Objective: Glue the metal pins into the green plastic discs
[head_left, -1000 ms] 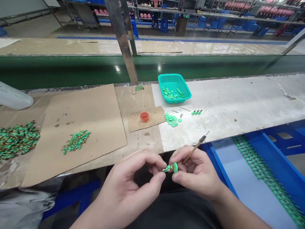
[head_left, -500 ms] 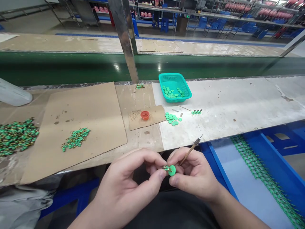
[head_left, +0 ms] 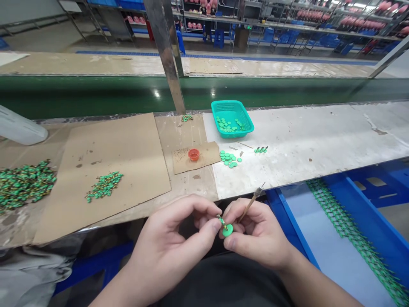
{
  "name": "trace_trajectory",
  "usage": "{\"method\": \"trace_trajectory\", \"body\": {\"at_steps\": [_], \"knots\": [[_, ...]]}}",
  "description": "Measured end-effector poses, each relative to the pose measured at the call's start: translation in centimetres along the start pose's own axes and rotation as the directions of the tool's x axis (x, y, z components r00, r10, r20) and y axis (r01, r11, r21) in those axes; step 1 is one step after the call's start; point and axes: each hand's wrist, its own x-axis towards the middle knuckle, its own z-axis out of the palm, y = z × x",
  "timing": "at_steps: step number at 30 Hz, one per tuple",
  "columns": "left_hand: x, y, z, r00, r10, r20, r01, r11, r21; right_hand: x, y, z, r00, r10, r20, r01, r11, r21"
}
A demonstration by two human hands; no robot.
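In front of my lap, my left hand [head_left: 179, 241] pinches a small green-and-gold figure [head_left: 221, 220] between thumb and forefinger. The figure's lower end meets a flat green disc [head_left: 228, 231], whose edge lies at the thumb of my right hand [head_left: 263, 234]. Tucked in the right hand is a thin wooden-handled needle tool [head_left: 250, 206], its metal tip pointing up and away. The right fingers behind the disc are partly hidden. Beyond my hands, loose green discs [head_left: 228, 157] lie on the white board, left of several discs bearing small figures [head_left: 261, 149].
A teal basket [head_left: 251, 125] holds more discs. A red cup [head_left: 193, 154] stands on a cardboard scrap. Piles of green-and-gold pieces [head_left: 105, 185] lie at left, near a white container [head_left: 22, 128]. A blue crate [head_left: 373, 226] with rows of green pieces sits at lower right.
The figure has tilted more upright on the disc, and the disc has turned its face upward. Both hands have shifted slightly left. The view has moved a little.
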Motion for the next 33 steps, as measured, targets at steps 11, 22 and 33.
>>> {"method": "trace_trajectory", "body": {"at_steps": [11,22,33], "knots": [[-0.9,-0.3,0.1,1.0,0.019,0.012,-0.02,0.997,0.08,-0.9,0.2,-0.4,1.0,0.018,-0.007,-0.018,1.0,-0.003],[10.0,-2.4,6.8,0.944,0.192,0.268,-0.286,0.882,0.374,-5.4,0.8,-7.7,0.886,-0.083,-0.455,0.007,0.986,-0.167],[28.6,0.5,18.0,0.949,0.07,0.308,-0.275,0.662,0.697,-8.2,1.1,-12.6,0.778,-0.153,-0.609,0.036,0.979,-0.2]]}}
